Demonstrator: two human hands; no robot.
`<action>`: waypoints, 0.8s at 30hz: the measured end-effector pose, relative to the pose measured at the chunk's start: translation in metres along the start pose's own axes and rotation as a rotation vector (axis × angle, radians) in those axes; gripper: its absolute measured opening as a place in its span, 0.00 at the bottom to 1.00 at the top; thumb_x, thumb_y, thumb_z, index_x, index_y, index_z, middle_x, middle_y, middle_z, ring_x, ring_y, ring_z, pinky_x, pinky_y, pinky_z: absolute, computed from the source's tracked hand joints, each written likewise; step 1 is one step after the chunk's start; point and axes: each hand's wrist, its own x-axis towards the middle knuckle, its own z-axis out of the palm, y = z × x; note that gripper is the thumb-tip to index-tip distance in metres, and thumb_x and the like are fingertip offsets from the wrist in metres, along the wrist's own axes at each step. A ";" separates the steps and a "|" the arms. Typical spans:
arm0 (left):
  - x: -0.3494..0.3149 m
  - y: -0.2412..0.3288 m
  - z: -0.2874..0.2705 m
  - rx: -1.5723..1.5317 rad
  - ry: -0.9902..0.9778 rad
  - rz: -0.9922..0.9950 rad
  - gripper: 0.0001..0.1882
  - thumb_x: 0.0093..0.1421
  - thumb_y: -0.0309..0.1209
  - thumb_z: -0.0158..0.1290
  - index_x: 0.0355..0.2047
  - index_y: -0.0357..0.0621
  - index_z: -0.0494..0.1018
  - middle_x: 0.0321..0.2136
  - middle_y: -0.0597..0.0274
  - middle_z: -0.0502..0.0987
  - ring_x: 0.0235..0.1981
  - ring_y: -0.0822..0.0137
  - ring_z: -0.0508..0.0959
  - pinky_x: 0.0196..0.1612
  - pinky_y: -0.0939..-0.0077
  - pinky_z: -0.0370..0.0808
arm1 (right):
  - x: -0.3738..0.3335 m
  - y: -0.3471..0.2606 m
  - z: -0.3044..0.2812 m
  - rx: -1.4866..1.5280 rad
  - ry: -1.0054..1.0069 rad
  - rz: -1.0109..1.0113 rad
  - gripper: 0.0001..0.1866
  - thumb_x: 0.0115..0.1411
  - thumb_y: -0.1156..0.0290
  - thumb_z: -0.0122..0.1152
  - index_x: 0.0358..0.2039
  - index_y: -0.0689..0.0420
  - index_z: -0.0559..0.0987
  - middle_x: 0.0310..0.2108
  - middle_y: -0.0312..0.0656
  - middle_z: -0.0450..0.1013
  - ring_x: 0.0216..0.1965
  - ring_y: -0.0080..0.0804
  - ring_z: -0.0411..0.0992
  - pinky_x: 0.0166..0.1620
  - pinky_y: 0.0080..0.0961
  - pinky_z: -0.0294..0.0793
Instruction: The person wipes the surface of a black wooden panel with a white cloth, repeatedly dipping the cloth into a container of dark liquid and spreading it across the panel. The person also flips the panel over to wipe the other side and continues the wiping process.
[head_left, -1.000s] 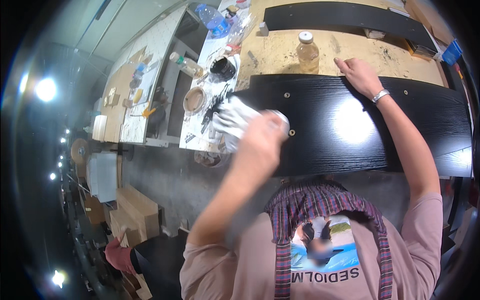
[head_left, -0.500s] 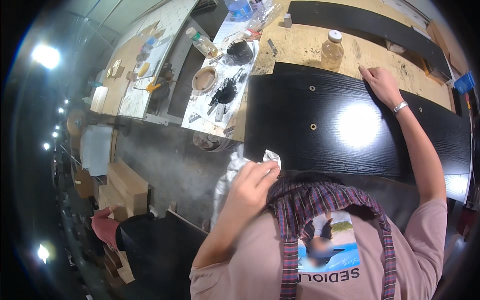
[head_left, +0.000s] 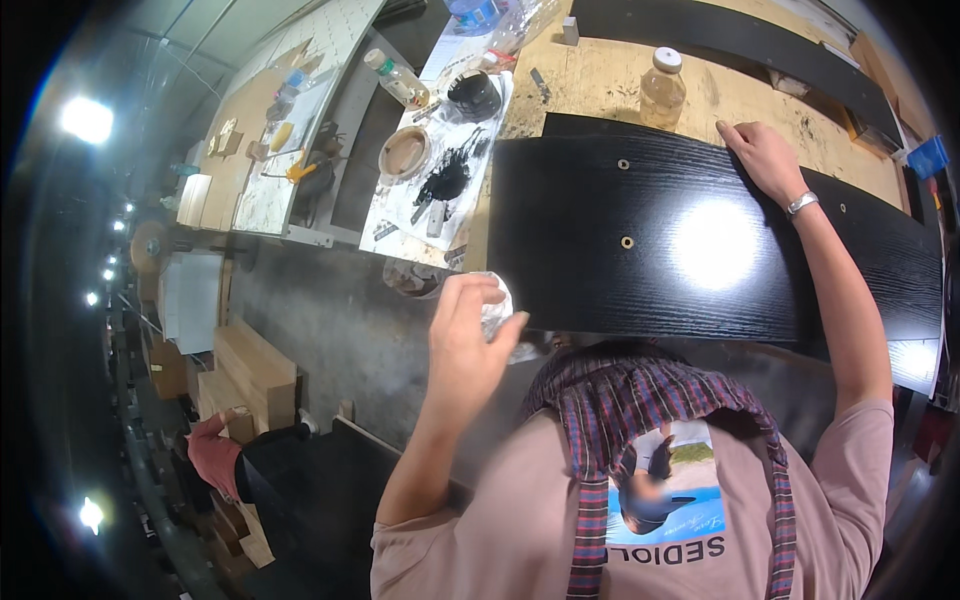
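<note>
A glossy black wood-grain panel (head_left: 570,270) lies on the workbench before me, with two small light fittings set in its left part. At its left end, my left hand (head_left: 465,335) is closed on a crumpled white cloth (head_left: 495,308), which is against the panel's left edge. My right hand (head_left: 768,165) rests at the far edge, its fingers curled over the rim and the forearm crossing above the panel. Just beyond that edge stands a clear bottle (head_left: 662,92) with a white cap and yellowish liquid.
Left of the panel, a stained white sheet (head_left: 400,215) carries a tub of brown paste (head_left: 405,154), a black-coated pot (head_left: 474,95) and a capped bottle (head_left: 397,80). Another black panel (head_left: 730,45) lies at the back. A person in a pink top (head_left: 215,455) is farther left.
My left hand has moved left and slightly away from me with the cloth, from the near left corner to the left edge. The right hand stays at the far edge.
</note>
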 end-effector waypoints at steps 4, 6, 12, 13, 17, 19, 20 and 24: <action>0.001 -0.001 0.000 -0.005 -0.056 -0.024 0.18 0.51 0.20 0.67 0.40 0.35 0.72 0.47 0.48 0.74 0.46 0.47 0.78 0.49 0.59 0.75 | -0.001 0.001 0.001 0.007 0.018 -0.008 0.34 0.71 0.42 0.48 0.30 0.63 0.83 0.21 0.54 0.76 0.27 0.52 0.76 0.37 0.43 0.74; 0.000 -0.002 -0.002 -0.021 -0.067 -0.058 0.19 0.50 0.21 0.68 0.40 0.36 0.72 0.47 0.49 0.74 0.48 0.47 0.77 0.50 0.59 0.75 | -0.002 -0.001 0.002 0.011 0.029 -0.011 0.33 0.71 0.42 0.48 0.30 0.63 0.83 0.21 0.54 0.76 0.27 0.52 0.76 0.38 0.43 0.74; 0.003 0.007 -0.004 -0.060 -0.078 -0.095 0.18 0.48 0.19 0.67 0.39 0.37 0.73 0.46 0.50 0.75 0.48 0.48 0.77 0.51 0.61 0.75 | -0.001 -0.004 -0.001 -0.015 0.000 0.009 0.32 0.71 0.44 0.49 0.30 0.63 0.83 0.22 0.55 0.76 0.27 0.52 0.76 0.37 0.44 0.73; 0.003 0.005 -0.004 -0.073 -0.081 -0.105 0.18 0.48 0.18 0.66 0.38 0.37 0.73 0.45 0.50 0.76 0.48 0.49 0.78 0.51 0.61 0.75 | -0.001 -0.004 -0.001 -0.012 0.002 0.003 0.32 0.71 0.44 0.49 0.30 0.63 0.83 0.22 0.55 0.75 0.27 0.53 0.76 0.37 0.44 0.73; 0.011 -0.023 -0.015 -0.053 0.049 -0.041 0.15 0.48 0.14 0.63 0.37 0.35 0.76 0.43 0.50 0.78 0.46 0.51 0.80 0.52 0.64 0.76 | -0.002 -0.005 -0.002 0.000 0.023 -0.013 0.32 0.71 0.45 0.50 0.30 0.64 0.83 0.21 0.57 0.74 0.27 0.53 0.75 0.37 0.44 0.73; 0.015 -0.023 -0.026 -0.159 0.188 -0.026 0.17 0.49 0.12 0.60 0.41 0.34 0.78 0.46 0.50 0.79 0.47 0.54 0.80 0.52 0.66 0.77 | -0.003 -0.007 -0.002 0.006 0.031 -0.010 0.32 0.71 0.46 0.51 0.29 0.65 0.82 0.21 0.57 0.74 0.27 0.53 0.75 0.37 0.44 0.72; 0.018 -0.014 -0.032 -0.159 0.221 -0.016 0.18 0.50 0.12 0.60 0.43 0.35 0.79 0.47 0.50 0.79 0.47 0.55 0.80 0.52 0.66 0.77 | -0.005 -0.008 -0.002 0.004 0.033 -0.001 0.32 0.71 0.46 0.51 0.28 0.65 0.82 0.20 0.57 0.73 0.26 0.53 0.74 0.36 0.44 0.72; 0.012 -0.012 -0.024 -0.007 -0.136 0.256 0.21 0.52 0.11 0.59 0.47 0.40 0.83 0.49 0.52 0.79 0.51 0.55 0.78 0.53 0.67 0.77 | -0.005 -0.008 -0.004 -0.016 -0.003 0.012 0.34 0.71 0.45 0.51 0.24 0.67 0.79 0.17 0.56 0.70 0.23 0.53 0.72 0.35 0.45 0.72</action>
